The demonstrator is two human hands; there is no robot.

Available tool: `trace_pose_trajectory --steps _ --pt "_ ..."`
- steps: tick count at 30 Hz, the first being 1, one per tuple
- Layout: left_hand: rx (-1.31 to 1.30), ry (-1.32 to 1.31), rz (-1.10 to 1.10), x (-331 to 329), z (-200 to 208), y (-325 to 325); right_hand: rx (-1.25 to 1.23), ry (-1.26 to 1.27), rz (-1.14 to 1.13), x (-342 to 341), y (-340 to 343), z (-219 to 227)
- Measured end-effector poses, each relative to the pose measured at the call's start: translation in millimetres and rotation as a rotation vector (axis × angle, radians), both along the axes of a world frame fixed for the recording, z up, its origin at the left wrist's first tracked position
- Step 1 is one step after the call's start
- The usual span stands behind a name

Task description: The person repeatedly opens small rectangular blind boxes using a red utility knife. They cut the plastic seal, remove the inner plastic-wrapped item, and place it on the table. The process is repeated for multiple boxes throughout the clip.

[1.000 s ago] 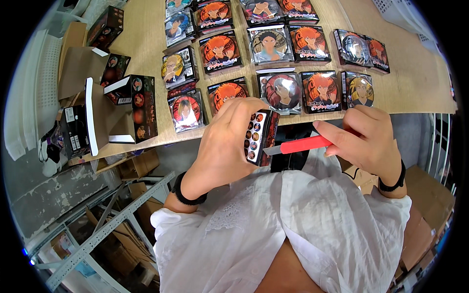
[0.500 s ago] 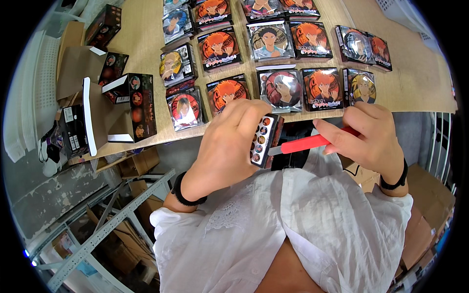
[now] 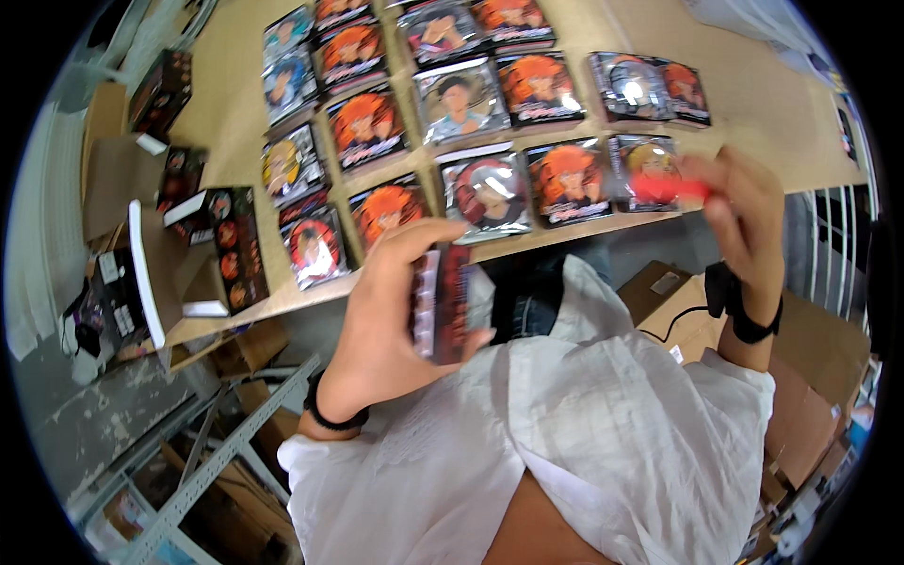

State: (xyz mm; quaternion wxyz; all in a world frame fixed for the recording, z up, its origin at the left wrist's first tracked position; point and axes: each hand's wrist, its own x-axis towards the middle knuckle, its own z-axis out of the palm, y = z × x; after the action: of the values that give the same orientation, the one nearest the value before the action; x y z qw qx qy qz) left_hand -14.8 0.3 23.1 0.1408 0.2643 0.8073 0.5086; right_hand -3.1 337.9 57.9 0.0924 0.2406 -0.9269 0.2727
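My left hand (image 3: 377, 325) is closed around a small dark printed box (image 3: 450, 306), held upright in front of my shirt, just off the table's near edge. A clear, flap-like piece (image 3: 479, 299) shows at the box's right side. At the right, my right hand (image 3: 746, 212) has a red-handled box cutter (image 3: 667, 188) at its fingertips, smeared by motion. The cutter lies across the lower part of a film-wrapped pack with a blond figure (image 3: 650, 158) in the view. Whether it touches the pack I cannot tell.
On the wooden table (image 3: 772, 132), several packs with orange-haired figures (image 3: 569, 179) and film-wrapped badge packs (image 3: 485, 193) stand in rows. Opened dark cartons (image 3: 240, 247) crowd the left end. Below are a metal rack (image 3: 226, 438) and cardboard boxes (image 3: 800, 377).
My right hand has drawn the box cutter away from the small box, up and to the right. The box has turned in my left hand. The whole view has shifted and tilted.
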Motion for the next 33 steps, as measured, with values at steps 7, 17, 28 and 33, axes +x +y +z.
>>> trace_pose_trajectory --steps 7,17,28,33 --pt "0.547 -0.622 -0.088 2 -18 -15 0.013 0.093 -0.933 -10 130 -90" --pt "0.693 -0.708 -0.024 7 -25 1 0.350 0.327 -0.920 -6 240 -139" --pt "0.468 -0.486 -0.173 3 -11 8 -0.088 0.214 0.323 8 -61 3" --pt "0.363 -0.390 -0.244 9 -20 14 -0.150 0.306 0.509 9 -121 -22"
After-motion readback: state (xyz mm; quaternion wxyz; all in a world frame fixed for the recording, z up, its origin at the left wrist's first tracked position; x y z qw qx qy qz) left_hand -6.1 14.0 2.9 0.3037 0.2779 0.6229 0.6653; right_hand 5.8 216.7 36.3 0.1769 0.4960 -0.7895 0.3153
